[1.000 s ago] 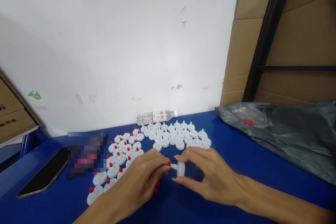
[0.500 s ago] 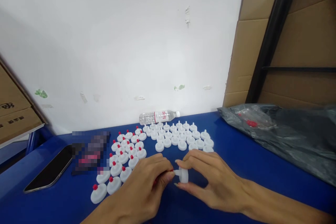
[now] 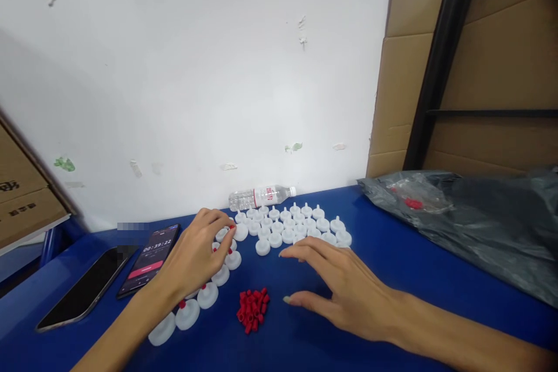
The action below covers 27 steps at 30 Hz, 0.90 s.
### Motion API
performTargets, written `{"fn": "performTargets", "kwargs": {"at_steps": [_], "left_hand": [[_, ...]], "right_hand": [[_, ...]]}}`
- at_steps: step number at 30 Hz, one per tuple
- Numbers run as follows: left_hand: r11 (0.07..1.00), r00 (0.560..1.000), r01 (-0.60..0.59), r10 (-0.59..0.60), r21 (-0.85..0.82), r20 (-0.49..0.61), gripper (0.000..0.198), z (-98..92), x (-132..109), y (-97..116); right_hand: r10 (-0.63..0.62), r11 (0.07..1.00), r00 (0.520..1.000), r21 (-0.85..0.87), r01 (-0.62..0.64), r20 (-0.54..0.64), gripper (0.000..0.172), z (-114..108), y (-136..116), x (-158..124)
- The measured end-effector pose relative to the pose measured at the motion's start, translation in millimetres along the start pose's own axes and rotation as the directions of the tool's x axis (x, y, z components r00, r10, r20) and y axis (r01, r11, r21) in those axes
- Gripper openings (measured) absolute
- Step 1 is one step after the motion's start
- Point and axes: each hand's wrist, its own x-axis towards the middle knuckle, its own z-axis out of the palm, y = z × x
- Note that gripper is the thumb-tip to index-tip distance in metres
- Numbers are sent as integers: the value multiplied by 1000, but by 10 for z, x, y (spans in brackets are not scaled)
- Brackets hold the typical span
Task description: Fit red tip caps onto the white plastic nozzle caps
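My left hand (image 3: 198, 253) is at the group of white spouted lids with red tips on the left. Its thumb and fingers pinch the red tip of one white spouted lid (image 3: 240, 232), which is tilted on its side. Below that hand lie more red-tipped lids (image 3: 187, 315), partly hidden by it. My right hand (image 3: 337, 288) hovers over the table with thumb and fingers apart, holding nothing. Between the hands sits a small pile of red tip caps (image 3: 253, 309). Behind the right hand stand several white spouted lids (image 3: 288, 235) with bare spouts.
A clear plastic bottle (image 3: 261, 196) lies against the white wall. On the left are a phone showing a timer (image 3: 150, 258) and a dark phone (image 3: 82, 290). Grey plastic sheeting (image 3: 471, 226) covers the right side, with a clear bag (image 3: 421, 200) on it.
My left hand has moved left and away from me, carrying the spouted lid to the red-tipped group. My right hand has let go of the lid. The red cap pile is now uncovered.
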Motion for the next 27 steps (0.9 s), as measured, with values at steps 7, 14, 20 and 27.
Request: {"fn": "performTargets", "kwargs": {"at_steps": [7, 14, 20, 27], "left_hand": [[999, 977, 50, -51, 10, 208, 36, 199, -54, -68], [992, 971, 89, -105, 84, 215, 43, 71, 215, -163], [964, 930, 167, -224, 206, 293, 26, 235, 770, -384], [923, 889, 303, -363, 236, 279, 29, 254, 823, -333]], "right_hand": [[-39, 999, 999, -16, 39, 24, 32, -18, 18, 2], [-72, 997, 997, -7, 72, 27, 23, -33, -7, 8], [-104, 994, 994, -10, 105, 40, 20, -16, -19, 1], [-104, 994, 994, -21, 104, 38, 17, -18, -24, 1]]}}
